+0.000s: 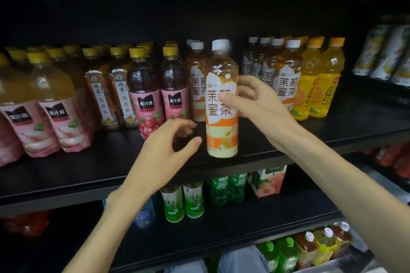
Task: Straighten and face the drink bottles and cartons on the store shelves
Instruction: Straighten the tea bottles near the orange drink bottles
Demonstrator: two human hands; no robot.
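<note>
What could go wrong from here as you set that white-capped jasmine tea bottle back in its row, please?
1. The right hand grips the clear white-capped jasmine tea bottle near the black shelf's front edge; a slip might drop it.
2. The open left hand hovers close to the dark-red juice bottles with yellow caps and might nudge them askew.
3. The thumb covers part of the label, so facing could end slightly off.

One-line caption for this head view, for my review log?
Right hand grips a white-capped jasmine tea bottle at the black shelf front; open left hand hovers beside it.
</note>
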